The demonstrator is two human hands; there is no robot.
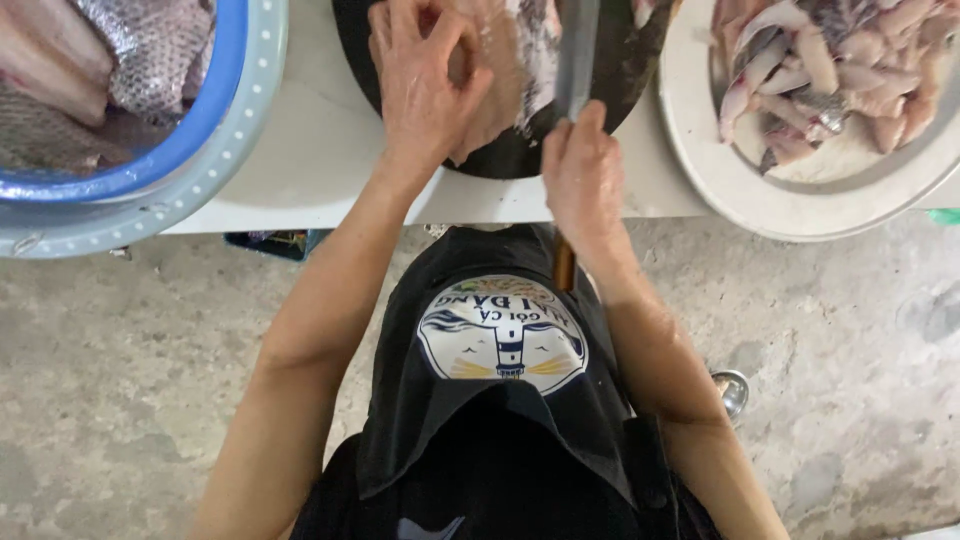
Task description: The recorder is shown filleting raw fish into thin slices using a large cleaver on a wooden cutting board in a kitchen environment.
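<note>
Left hand (pixel 425 85) presses flat on pale, soft fish fillet (pixel 500 75) lying on dark round cutting board (pixel 620 70). Right hand (pixel 583 180) fist-gripped on knife (pixel 577 55), wooden handle, flat steel blade upright beside fillet. Round white tray (pixel 720 170) of cut fish pieces sits right; blue basin (pixel 190 130) left.

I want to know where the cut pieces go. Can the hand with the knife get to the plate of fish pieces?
Probably yes. The right hand holds the knife at the dark board, and the white plate of fish pieces sits just beside it on that side, with nothing between them.
</note>
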